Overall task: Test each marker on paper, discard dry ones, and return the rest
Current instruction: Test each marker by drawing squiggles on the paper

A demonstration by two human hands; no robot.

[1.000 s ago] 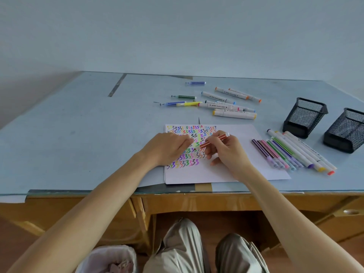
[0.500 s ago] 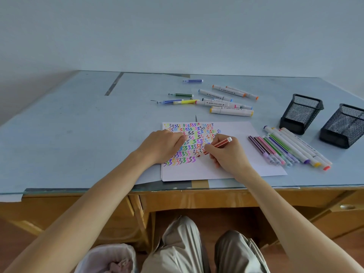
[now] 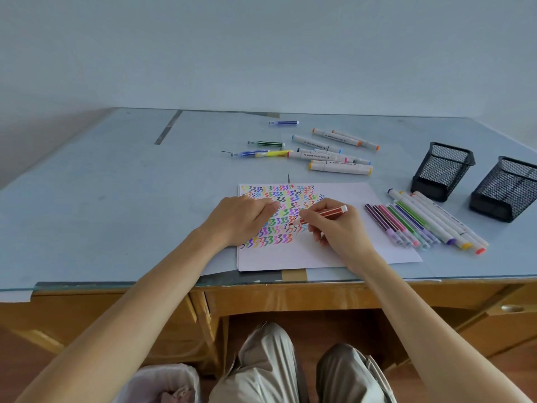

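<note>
On the white paper, your right hand pinches the red striped marker, tip touching the sheet; your left hand presses flat, fingers loosely curled. The glass-topped desk meets a pale wall.

light: soft, even daylight | shadows: faint | focus: sharp | edges: wide-angle bowing

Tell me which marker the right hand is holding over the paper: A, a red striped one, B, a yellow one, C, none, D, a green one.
A: the right hand pinches the red striped marker, its tip down on the paper beside the squiggles.
</note>
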